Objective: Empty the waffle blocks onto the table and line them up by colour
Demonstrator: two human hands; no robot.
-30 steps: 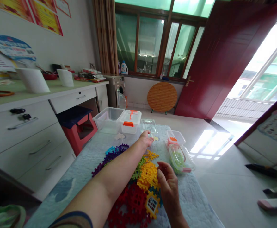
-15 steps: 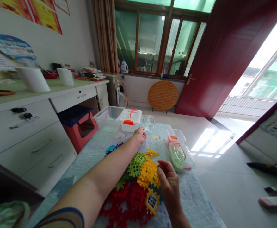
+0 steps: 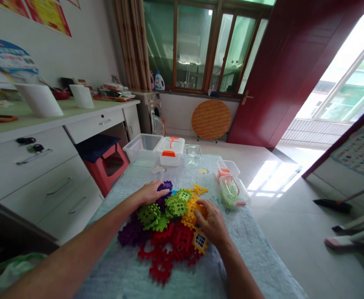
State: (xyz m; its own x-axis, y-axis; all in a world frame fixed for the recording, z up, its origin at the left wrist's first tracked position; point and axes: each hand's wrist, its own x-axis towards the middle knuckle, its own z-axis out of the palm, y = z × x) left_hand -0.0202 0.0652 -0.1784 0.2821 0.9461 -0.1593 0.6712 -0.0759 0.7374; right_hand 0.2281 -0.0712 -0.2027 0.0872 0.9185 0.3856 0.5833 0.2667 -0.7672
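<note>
Head view: my left hand [image 3: 151, 193] lies spread on the purple blocks [image 3: 165, 189], and my right hand [image 3: 211, 222] curls against the yellow blocks [image 3: 189, 220], grip unclear, both at the block pile [image 3: 172, 232] mid-quilt [image 3: 250, 257].

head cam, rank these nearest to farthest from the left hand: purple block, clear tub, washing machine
Nearest the left hand first:
1. Purple block, at the fingertips, at the near side of the pile
2. Clear plastic tub, at the table's far end
3. Washing machine, on the floor beyond the table, by the wall
</note>
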